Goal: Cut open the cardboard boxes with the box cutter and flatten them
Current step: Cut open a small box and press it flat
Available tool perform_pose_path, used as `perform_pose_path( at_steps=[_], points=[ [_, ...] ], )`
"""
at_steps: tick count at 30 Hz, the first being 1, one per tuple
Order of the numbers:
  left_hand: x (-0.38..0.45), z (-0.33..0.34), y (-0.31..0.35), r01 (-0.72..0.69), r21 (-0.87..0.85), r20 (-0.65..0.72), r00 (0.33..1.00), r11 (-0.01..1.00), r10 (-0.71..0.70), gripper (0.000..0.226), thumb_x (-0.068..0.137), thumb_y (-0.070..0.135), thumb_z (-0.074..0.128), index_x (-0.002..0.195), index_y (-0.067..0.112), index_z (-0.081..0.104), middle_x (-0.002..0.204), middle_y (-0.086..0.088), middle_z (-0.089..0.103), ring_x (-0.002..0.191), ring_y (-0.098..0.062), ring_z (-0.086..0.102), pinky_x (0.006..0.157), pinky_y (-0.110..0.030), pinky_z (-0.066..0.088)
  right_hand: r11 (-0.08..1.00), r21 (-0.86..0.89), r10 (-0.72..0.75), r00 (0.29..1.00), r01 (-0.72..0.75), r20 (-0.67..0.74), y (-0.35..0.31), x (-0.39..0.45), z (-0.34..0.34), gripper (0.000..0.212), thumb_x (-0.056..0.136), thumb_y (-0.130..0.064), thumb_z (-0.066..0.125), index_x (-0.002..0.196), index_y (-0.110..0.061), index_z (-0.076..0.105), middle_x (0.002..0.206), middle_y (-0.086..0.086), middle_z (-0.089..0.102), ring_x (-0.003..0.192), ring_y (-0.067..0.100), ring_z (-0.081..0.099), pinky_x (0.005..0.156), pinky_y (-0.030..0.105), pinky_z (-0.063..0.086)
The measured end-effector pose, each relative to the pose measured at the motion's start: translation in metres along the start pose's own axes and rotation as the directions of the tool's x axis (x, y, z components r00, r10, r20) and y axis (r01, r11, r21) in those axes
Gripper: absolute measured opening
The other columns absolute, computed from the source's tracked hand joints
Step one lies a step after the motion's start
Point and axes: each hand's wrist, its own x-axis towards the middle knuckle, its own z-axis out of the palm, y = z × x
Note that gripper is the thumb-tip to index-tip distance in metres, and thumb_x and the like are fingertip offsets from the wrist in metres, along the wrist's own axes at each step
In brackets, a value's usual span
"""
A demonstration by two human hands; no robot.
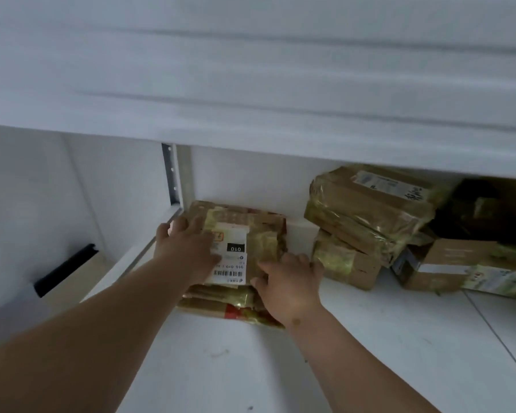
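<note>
A pile of flattened cardboard boxes (pixel 251 234), brown with yellowish tape and a white barcode label on top, lies at the back left of a white shelf surface (pixel 370 338). My left hand (pixel 185 245) rests flat on the pile's left side, fingers spread over the top. My right hand (pixel 289 281) lies against the pile's right front edge, with its fingers bent over that edge. No box cutter is in view.
Taped cardboard boxes (pixel 367 210) are stacked to the right, with more boxes (pixel 459 263) beyond them. A white shelf board (pixel 251 84) hangs low overhead. A metal upright (pixel 172 174) stands at the back left. A black bar (pixel 64 269) shows below left.
</note>
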Motion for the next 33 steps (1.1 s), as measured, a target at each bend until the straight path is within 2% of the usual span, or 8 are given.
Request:
perform_pose_path(
  at_steps=[4, 8, 12, 15, 18, 24, 28, 33],
  points=[
    [0.002, 0.023, 0.011, -0.022, -0.075, 0.11, 0.993, 0.997, 0.031, 0.058, 0.1, 0.047, 0.035, 0.153, 0.03, 0.02, 0.157, 0.0, 0.026, 0.143, -0.027, 0.027, 0.113, -0.051, 0.026, 0.995, -0.021, -0.1, 0.995, 0.1, 0.011, 0.01, 0.002, 0.021, 0.035, 0.097, -0.05, 0.043, 0.118, -0.029, 0.062, 0.149, 0.0, 0.024, 0.14, 0.028, 0.014, 0.115, 0.056, 0.003],
    [-0.002, 0.038, 0.014, 0.04, -0.18, 0.191, 0.982, 0.983, -0.005, 0.08, 0.093, 0.068, 0.032, 0.154, 0.02, 0.012, 0.161, -0.001, 0.019, 0.146, -0.028, 0.021, 0.115, -0.05, 0.025, 0.987, 0.043, -0.159, 0.986, 0.157, 0.046, 0.016, 0.0, 0.037, 0.036, 0.102, -0.041, 0.035, 0.132, -0.025, 0.048, 0.143, -0.007, 0.044, 0.135, 0.014, 0.038, 0.117, 0.051, 0.0],
    [-0.003, 0.035, 0.017, 0.022, -0.15, 0.228, 0.974, 0.988, 0.012, 0.091, 0.085, 0.076, 0.042, 0.151, 0.02, 0.014, 0.162, -0.001, 0.014, 0.147, -0.028, 0.018, 0.116, -0.051, 0.026, 0.979, 0.152, -0.148, 0.984, 0.133, 0.094, 0.025, 0.0, 0.036, 0.041, 0.102, -0.037, 0.037, 0.143, -0.029, 0.04, 0.147, -0.009, 0.043, 0.137, 0.012, 0.038, 0.119, 0.049, -0.004],
    [-0.005, 0.023, 0.025, 0.04, -0.089, 0.165, 0.986, 0.995, -0.025, 0.091, 0.082, 0.074, 0.048, 0.151, 0.022, 0.021, 0.16, -0.001, 0.018, 0.145, -0.028, 0.021, 0.115, -0.05, 0.022, 0.956, 0.238, -0.176, 0.984, 0.173, -0.01, 0.04, -0.006, 0.04, 0.041, 0.1, -0.032, 0.044, 0.14, -0.033, 0.051, 0.154, -0.014, 0.035, 0.141, 0.01, 0.031, 0.117, 0.042, 0.003],
    [-0.008, 0.003, 0.044, 0.026, -0.025, 0.024, 0.999, 0.999, -0.026, 0.072, 0.08, 0.057, 0.06, 0.142, 0.024, 0.04, 0.146, -0.004, 0.027, 0.135, -0.027, 0.028, 0.11, -0.046, 0.026, 0.925, 0.321, -0.123, 0.96, 0.203, -0.253, 0.057, -0.014, 0.04, 0.034, 0.09, -0.028, 0.045, 0.111, -0.03, 0.072, 0.123, -0.011, 0.053, 0.118, 0.011, 0.051, 0.097, 0.033, 0.022],
    [-0.013, -0.027, 0.124, -0.06, -0.215, -0.13, 0.991, 0.975, 0.032, 0.054, 0.089, 0.021, 0.046, 0.142, 0.029, 0.039, 0.144, 0.0, 0.036, 0.133, -0.025, 0.035, 0.11, -0.045, 0.025, 0.894, 0.425, 0.029, 0.93, 0.139, -0.367, 0.117, -0.03, 0.014, 0.026, 0.081, -0.021, 0.047, 0.085, -0.02, 0.072, 0.097, -0.005, 0.063, 0.09, 0.019, 0.063, 0.081, 0.032, 0.03],
    [-0.025, -0.041, 0.191, -0.194, -0.266, -0.24, 0.962, 0.944, 0.13, 0.044, 0.094, 0.026, 0.043, 0.138, 0.031, 0.043, 0.146, 0.003, 0.037, 0.136, -0.024, 0.031, 0.108, -0.046, 0.025, 0.915, 0.39, 0.094, 0.88, 0.109, -0.466, 0.173, -0.049, 0.006, 0.03, 0.076, -0.023, 0.043, 0.078, -0.022, 0.073, 0.085, -0.004, 0.067, 0.075, 0.021, 0.067, 0.069, 0.033, 0.041],
    [-0.041, -0.05, 0.268, -0.368, -0.26, -0.272, 0.915, 0.893, 0.298, 0.046, 0.095, 0.038, 0.046, 0.14, 0.033, 0.042, 0.147, 0.006, 0.037, 0.137, -0.021, 0.03, 0.108, -0.041, 0.025, 0.941, 0.334, 0.132, 0.839, 0.061, -0.527, 0.244, -0.083, -0.014, 0.031, 0.073, -0.022, 0.041, 0.074, -0.022, 0.072, 0.081, -0.002, 0.068, 0.074, 0.024, 0.067, 0.064, 0.033, 0.047]
  ],
)
